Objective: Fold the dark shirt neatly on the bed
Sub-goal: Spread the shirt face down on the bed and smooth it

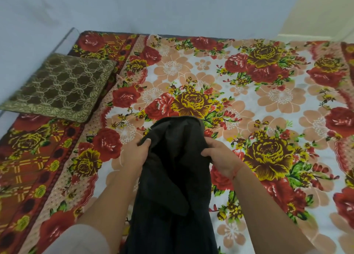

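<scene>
One dark shirt [172, 177], soft and matte, hangs bunched in loose folds between two hands. The left hand [134, 154] pinches its left edge, thumb on top; the right hand [220, 158] has its fingers [206, 154] clenched on the right edge. A thin red thread [236, 172] circles the right wrist. Beneath the fingers lies the bed [249, 92], covered with a sheet of red and yellow roses. One brown, square, gold-latticed cushion [57, 87] sits far left of the left fingers. Pale walls [172, 8] rise beyond.

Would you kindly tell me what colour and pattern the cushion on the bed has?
Dark olive-brown with a pale gold lattice pattern, the cushion shows in the head view.
</scene>
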